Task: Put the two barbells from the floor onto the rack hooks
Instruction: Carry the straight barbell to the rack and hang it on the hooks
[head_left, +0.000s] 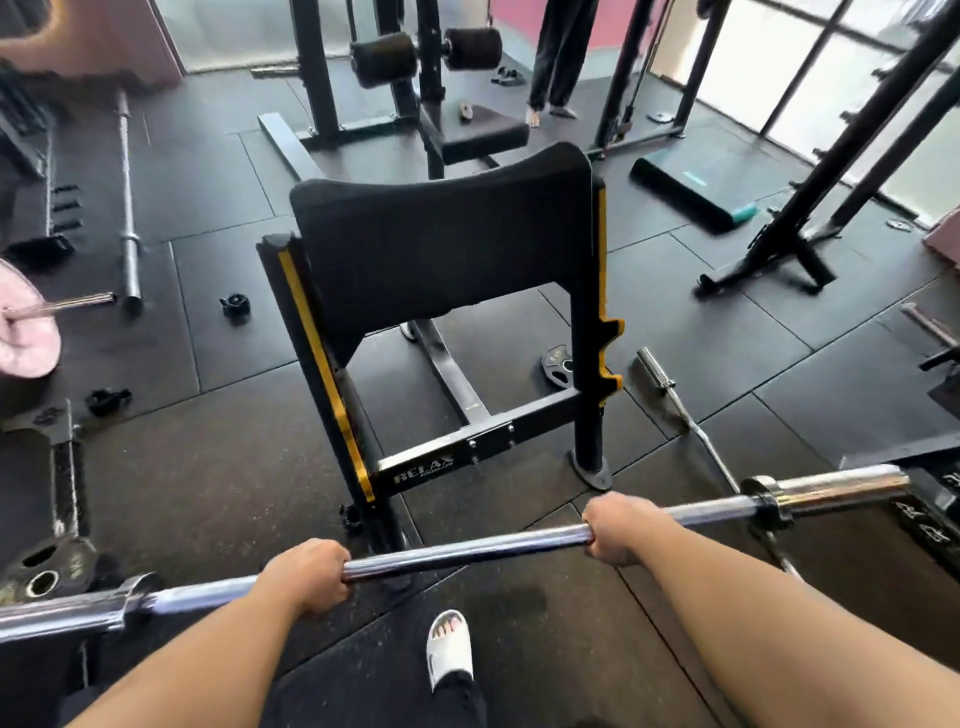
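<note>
I hold a straight chrome barbell (467, 548) off the floor, tilted up toward the right. My left hand (306, 574) and my right hand (621, 527) both grip its shaft overhand. Just beyond it stands the black rack (441, 249) with a padded top. Yellow hooks (610, 353) stick out from the rack's right post, and a yellow strip (324, 374) runs down its left post. A curved chrome bar (685, 415) lies on the floor to the right of the rack, partly passing under the held barbell.
A long barbell (127, 208) lies on the floor at far left. Weight plates (44, 569) lie at lower left and one small plate (556, 364) leans behind the right post. A person (558, 57) stands at the back, near other gym frames and a step platform (696, 182).
</note>
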